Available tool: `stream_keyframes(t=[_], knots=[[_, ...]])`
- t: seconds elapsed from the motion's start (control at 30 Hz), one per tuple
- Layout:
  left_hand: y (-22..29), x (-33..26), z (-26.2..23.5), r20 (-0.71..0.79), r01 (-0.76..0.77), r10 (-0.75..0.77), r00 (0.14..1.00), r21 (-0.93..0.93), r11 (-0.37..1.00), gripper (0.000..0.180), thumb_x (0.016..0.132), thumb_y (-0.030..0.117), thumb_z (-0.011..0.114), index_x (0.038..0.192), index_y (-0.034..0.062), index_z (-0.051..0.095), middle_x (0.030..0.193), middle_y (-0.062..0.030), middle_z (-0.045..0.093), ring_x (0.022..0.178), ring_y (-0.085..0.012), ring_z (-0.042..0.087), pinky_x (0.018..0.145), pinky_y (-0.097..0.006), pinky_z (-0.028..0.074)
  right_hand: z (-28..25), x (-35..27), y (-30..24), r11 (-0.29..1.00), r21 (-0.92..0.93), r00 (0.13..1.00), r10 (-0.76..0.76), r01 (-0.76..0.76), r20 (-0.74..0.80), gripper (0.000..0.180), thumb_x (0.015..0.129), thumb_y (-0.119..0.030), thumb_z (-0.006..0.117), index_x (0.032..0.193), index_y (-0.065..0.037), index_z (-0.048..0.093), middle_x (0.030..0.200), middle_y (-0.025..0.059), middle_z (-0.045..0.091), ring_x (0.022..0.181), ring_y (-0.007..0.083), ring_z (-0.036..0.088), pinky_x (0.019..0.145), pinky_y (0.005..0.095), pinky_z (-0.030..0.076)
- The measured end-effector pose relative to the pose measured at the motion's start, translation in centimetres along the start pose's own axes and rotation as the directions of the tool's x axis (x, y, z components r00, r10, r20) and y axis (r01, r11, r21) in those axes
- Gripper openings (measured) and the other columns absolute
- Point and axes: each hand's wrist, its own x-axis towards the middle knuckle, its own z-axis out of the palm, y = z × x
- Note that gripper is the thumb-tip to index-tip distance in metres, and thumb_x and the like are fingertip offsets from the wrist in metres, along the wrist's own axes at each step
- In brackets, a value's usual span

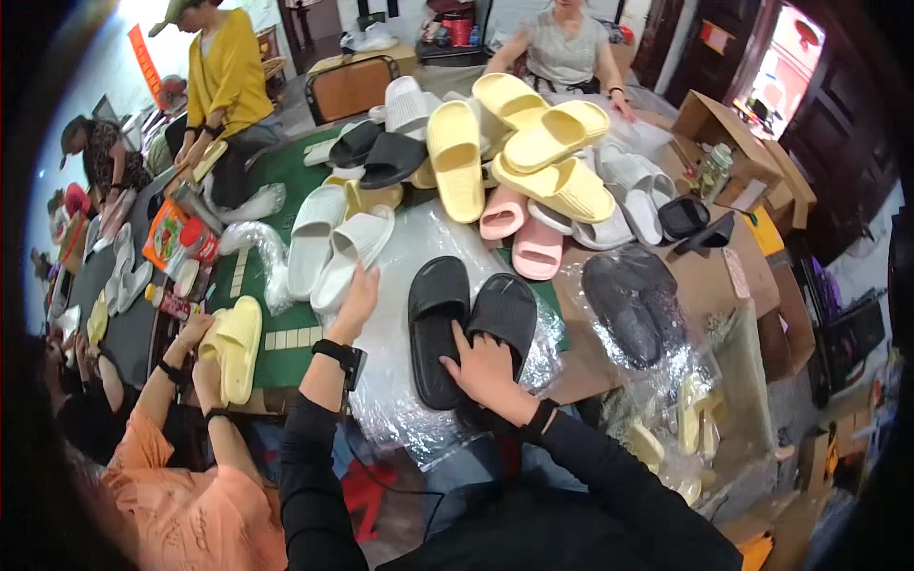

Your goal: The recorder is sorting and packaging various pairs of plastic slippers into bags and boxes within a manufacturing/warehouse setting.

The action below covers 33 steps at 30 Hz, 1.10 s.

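My left hand (358, 297) grips the heel end of a white slipper (354, 249), its fingers partly hidden by the sole. Another white slipper (316, 228) lies beside it on the left. In front of me, a pair of black slippers rests on clear plastic bags (400, 381). My right hand (490, 376) lies over the right black slipper (505, 309), its fingers curled at the strap opening. The thumb and index finger reach toward the left black slipper (436, 324), whose strap faces away from me.
Yellow slippers (455, 162), pink slippers (537, 249) and others pile up at the far side. A bagged dark pair (636, 305) lies right, above an open carton (752, 381) holding bagged yellow slippers. A person in orange (190, 504) on my left holds yellow slippers (238, 347). Others work farther off.
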Motion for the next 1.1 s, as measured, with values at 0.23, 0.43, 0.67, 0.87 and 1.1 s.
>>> stream_keyframes(t=[0.23, 0.43, 0.67, 0.87, 1.1], knots=[[-3.1, 5.4, -1.5, -0.25, -0.195, 0.259, 0.933, 0.253, 0.948, 0.075, 0.097, 0.03, 0.049, 0.15, 0.005, 0.003, 0.14, -0.0267, 0.042, 0.13, -0.0415, 0.04, 0.107, -0.042, 0.031, 0.3, -0.2, -0.4, 1.0, 0.014, 0.998, -0.002, 0.001, 0.06, 0.07, 0.085, -0.047, 0.06, 0.14, -0.007, 0.042, 0.103, 0.0188, 0.064, 0.099, 0.0308, 0.06, 0.081, 0.0434, 0.047], [-2.2, 3.2, -3.0, -0.233, -0.121, 0.152, 0.96, 0.143, 0.982, 0.071, 0.096, 0.026, 0.049, 0.15, 0.0054, 0.009, 0.141, -0.0263, 0.041, 0.131, -0.0385, 0.041, 0.106, -0.039, 0.033, -0.5, 0.8, -0.9, 0.997, 0.07, 0.999, 0.019, -0.022, 0.049, 0.066, 0.088, -0.049, 0.055, 0.14, -0.01, 0.042, 0.089, 0.0183, 0.066, 0.087, 0.0314, 0.063, 0.072, 0.0429, 0.049], [-4.7, -9.5, 3.3, 0.149, -0.439, 0.437, 0.887, 0.562, 0.701, 0.052, 0.086, 0.02, 0.06, 0.133, 0.0006, 0.047, 0.128, -0.0276, 0.052, 0.121, -0.0413, 0.048, 0.102, -0.044, 0.039, -0.6, 3.1, 0.6, 0.975, 0.184, 0.989, 0.137, -0.125, -0.051, 0.06, 0.09, -0.049, 0.053, 0.134, -0.009, 0.049, 0.067, 0.0147, 0.066, 0.059, 0.0314, 0.064, 0.056, 0.0422, 0.05], [-3.4, -21.3, 9.0, 0.12, -0.389, 0.458, 0.881, 0.734, 0.557, 0.05, 0.078, 0.03, 0.066, 0.122, 0.0057, 0.059, 0.13, -0.0265, 0.05, 0.121, -0.0431, 0.046, 0.098, -0.051, 0.038, -5.5, -1.4, 2.4, 0.943, 0.322, 0.979, -0.016, 0.082, -0.202, 0.048, 0.093, -0.043, 0.05, 0.122, -0.005, 0.059, 0.068, 0.0199, 0.064, 0.067, 0.0377, 0.062, 0.07, 0.0463, 0.044], [-8.6, -19.5, 10.8, 0.203, -0.382, 0.433, 0.878, 0.842, 0.381, 0.068, 0.068, 0.036, 0.074, 0.13, 0.0155, 0.054, 0.143, -0.0233, 0.034, 0.131, -0.0457, 0.031, 0.104, -0.054, 0.031, -9.0, -11.1, 6.9, 0.782, 0.618, 0.993, -0.116, 0.087, 0.008, 0.059, 0.088, -0.04, 0.062, 0.13, 0.0, 0.051, 0.111, 0.0295, 0.059, 0.109, 0.041, 0.055, 0.094, 0.0419, 0.04]])
